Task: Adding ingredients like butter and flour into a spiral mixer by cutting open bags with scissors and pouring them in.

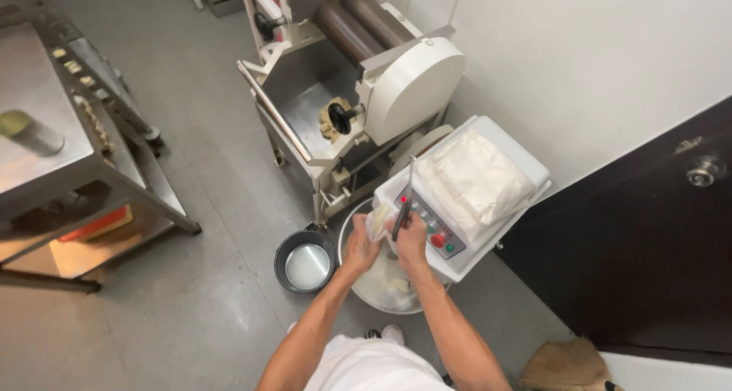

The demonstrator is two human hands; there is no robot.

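Left hand (360,246): gripping pale plastic bag (377,222). Right hand (410,240): closed round knife (404,200), blade up. Both over steel bowl (381,284), beside dark bucket (306,260), white machine w/ buttons (465,193).

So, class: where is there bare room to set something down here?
Bare floor between the steel table and roller machine. Crowded by both hands: bucket, bowl and control box sit close.

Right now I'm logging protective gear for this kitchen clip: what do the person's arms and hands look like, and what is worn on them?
Both forearms are bare, with no sleeves reaching them. The left hand and right hand show no gloves. No watch or wristband is visible. A white garment covers the torso below.
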